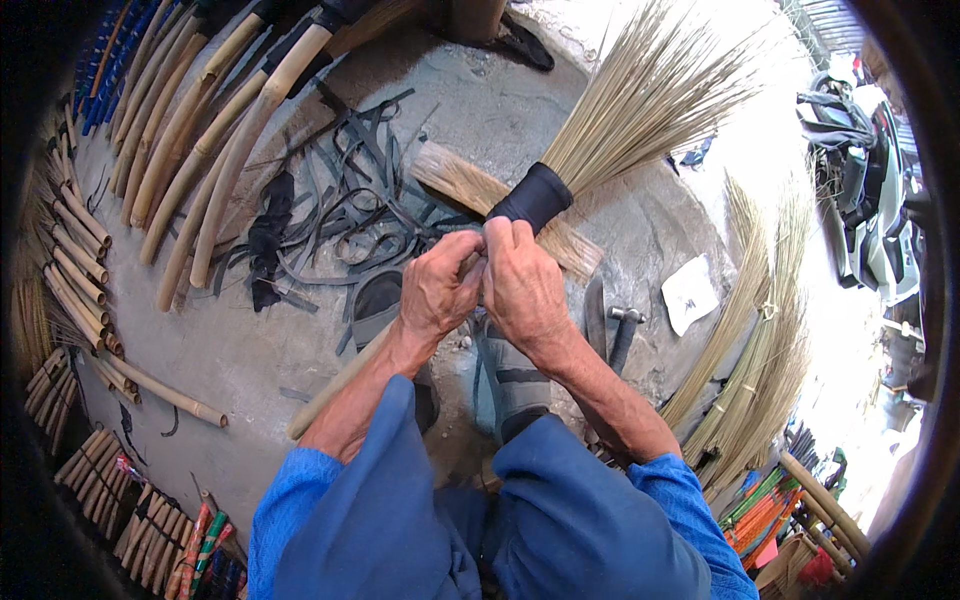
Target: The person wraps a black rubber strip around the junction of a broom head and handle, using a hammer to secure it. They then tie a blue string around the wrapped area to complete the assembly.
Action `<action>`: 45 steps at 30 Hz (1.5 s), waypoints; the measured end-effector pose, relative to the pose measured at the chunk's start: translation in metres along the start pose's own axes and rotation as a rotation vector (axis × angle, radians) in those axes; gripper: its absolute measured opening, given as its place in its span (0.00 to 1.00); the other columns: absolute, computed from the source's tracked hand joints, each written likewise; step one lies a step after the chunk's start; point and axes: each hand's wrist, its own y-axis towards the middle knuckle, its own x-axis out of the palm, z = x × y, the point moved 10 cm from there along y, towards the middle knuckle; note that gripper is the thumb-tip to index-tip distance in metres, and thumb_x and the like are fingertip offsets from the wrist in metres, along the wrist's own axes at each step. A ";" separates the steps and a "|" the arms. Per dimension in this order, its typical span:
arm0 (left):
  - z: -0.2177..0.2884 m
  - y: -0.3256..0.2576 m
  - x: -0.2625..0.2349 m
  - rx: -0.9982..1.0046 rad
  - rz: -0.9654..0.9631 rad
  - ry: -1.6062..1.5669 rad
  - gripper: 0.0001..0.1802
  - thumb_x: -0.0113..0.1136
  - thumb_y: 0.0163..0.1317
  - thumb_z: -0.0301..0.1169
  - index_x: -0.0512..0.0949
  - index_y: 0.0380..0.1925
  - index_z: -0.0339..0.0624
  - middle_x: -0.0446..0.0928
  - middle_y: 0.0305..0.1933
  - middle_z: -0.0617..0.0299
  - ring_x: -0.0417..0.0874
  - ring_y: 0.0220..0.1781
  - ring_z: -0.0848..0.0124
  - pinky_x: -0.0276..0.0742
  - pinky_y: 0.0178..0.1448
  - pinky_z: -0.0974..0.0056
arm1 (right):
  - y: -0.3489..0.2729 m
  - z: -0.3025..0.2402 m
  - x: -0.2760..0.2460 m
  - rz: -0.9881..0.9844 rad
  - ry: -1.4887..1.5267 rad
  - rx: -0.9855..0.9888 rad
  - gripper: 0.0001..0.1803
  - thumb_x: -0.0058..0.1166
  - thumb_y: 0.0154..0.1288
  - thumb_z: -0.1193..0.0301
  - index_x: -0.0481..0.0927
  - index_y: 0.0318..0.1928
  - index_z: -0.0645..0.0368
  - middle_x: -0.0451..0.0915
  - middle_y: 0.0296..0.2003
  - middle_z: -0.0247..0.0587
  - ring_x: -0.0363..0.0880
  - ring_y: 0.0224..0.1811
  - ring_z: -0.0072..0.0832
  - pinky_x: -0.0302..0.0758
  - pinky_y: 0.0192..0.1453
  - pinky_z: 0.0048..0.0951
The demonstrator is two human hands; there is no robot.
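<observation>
A straw broom [640, 115] lies across in front of me, its pale bristles fanning out to the far right. A black wrapped binding [537, 197] circles its neck, and its pale handle [335, 395] runs back under my left forearm. My left hand [438, 285] is closed at the handle end of the binding. Right against it, my right hand [523, 288] is closed too, fingertips pressed at the binding's near edge. The two hands meet, and whatever fine piece sits between the fingertips is hidden. A wooden board [465, 178] lies beneath the broom's neck.
Loose black strips [345, 175] are tangled on the ground left of the board. A hammer [625, 335] lies right of my right forearm, near a white paper [690, 295]. Bamboo handles [225, 180] fill the left side; straw bundles [745, 370] lie at right.
</observation>
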 end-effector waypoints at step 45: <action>-0.027 0.000 0.002 -0.184 -0.018 -0.164 0.10 0.75 0.71 0.34 0.88 0.47 0.43 0.82 0.29 0.65 0.77 0.31 0.78 0.76 0.38 0.64 | -0.093 0.049 -0.016 -0.089 0.256 0.294 0.18 0.65 0.79 0.67 0.79 0.62 0.60 0.86 0.42 0.60 0.88 0.43 0.58 0.83 0.49 0.45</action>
